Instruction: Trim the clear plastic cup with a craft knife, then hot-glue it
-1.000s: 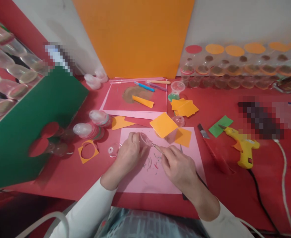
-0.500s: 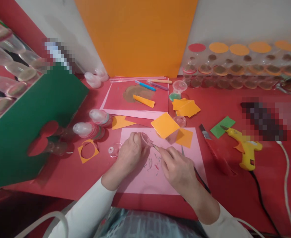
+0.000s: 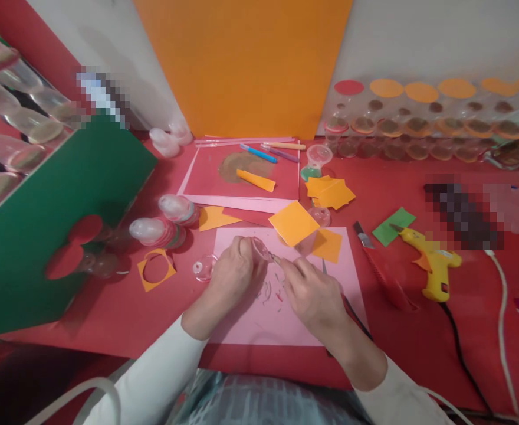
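Observation:
My left hand (image 3: pixel 235 268) is closed around a small clear plastic cup-like piece (image 3: pixel 259 248), tilted with its rim toward the right. In my right hand (image 3: pixel 312 295) is a slim tool with a thin tip (image 3: pixel 272 256), which meets the rim of the clear piece. The tool's kind is hidden by my fingers; a dark cord or rod (image 3: pixel 357 316) shows behind the hand. Both hands are over a pink sheet (image 3: pixel 242 330) with small dark and red scraps (image 3: pixel 268 292) on it. Another clear piece (image 3: pixel 204 268) lies left of my left hand.
An orange square (image 3: pixel 294 223) and several orange pieces (image 3: pixel 332 193) lie beyond my hands. A red utility knife (image 3: pixel 386 274) and yellow glue gun (image 3: pixel 432 262) lie at right. Stacked cups (image 3: pixel 157 232) and a slanted green board (image 3: pixel 65 230) stand at left; markers (image 3: pixel 259 153) lie behind.
My right hand has shifted slightly left and down, with the tool tip still at the clear piece's rim. My left hand keeps its hold. The view has turned slightly.

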The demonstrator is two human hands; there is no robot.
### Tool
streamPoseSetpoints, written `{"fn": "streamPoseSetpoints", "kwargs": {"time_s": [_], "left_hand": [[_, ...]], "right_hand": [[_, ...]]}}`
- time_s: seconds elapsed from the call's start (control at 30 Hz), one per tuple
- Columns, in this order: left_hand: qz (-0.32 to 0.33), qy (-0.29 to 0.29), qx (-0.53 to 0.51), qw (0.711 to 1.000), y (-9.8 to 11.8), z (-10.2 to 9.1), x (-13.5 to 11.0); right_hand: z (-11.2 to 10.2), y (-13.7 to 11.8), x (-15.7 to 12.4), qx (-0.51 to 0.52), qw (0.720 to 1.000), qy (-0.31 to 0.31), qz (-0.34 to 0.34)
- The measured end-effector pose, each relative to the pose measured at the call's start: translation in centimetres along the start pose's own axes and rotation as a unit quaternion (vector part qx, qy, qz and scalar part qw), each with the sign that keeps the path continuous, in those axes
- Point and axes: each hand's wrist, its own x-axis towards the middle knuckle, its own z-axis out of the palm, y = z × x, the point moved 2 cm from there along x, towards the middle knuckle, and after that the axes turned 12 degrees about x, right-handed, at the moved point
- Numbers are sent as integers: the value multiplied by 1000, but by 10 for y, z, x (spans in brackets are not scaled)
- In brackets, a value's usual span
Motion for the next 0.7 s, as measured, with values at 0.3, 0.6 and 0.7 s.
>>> {"fn": "streamPoseSetpoints", "kwargs": {"time_s": [0.3, 0.6, 0.7], "left_hand": [[6, 24, -9, 1000, 1, -1, -1], [2, 23, 0, 1000, 1, 0, -1], [-3, 16, -4, 1000, 0, 1, -1]], "right_hand": [[-11, -1, -6, 49, 999, 14, 17], [-5, -5, -4, 9, 1000, 1, -7], [-5, -4, -4, 1, 1000, 4, -9]]}}
